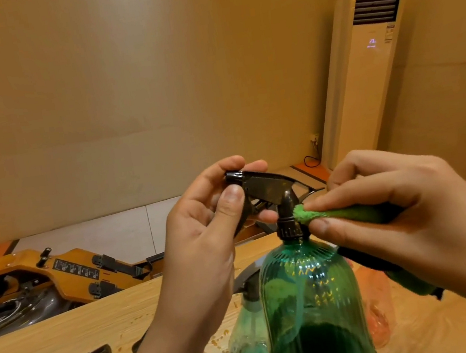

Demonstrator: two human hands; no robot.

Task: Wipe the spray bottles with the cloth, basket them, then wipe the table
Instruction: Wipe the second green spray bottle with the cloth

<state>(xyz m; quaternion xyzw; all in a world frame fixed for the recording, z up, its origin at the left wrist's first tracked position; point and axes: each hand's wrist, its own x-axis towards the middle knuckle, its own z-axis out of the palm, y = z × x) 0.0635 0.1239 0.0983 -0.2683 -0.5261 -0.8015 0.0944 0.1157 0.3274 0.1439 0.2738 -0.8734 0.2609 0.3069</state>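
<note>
Nearest the lens, the green spray bottle (313, 300) is kept upright above the table (54, 345), presumably so that its neck can be reached. Its black trigger head (263, 185) is gripped by the left hand (202, 241), fingers curled round the nozzle end. The green cloth (337, 213) is pinched between thumb and fingers of the right hand (396, 203) and pressed against the bottle's collar (289, 228). A paler bottle (248, 349) is seen just behind.

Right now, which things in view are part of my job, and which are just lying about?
Job: green spray bottle held by left hand; green cloth pinched in right hand; paler green bottle; orange bottle; table with crumbs.
Lying about: air conditioner; wooden rowing machine.
</note>
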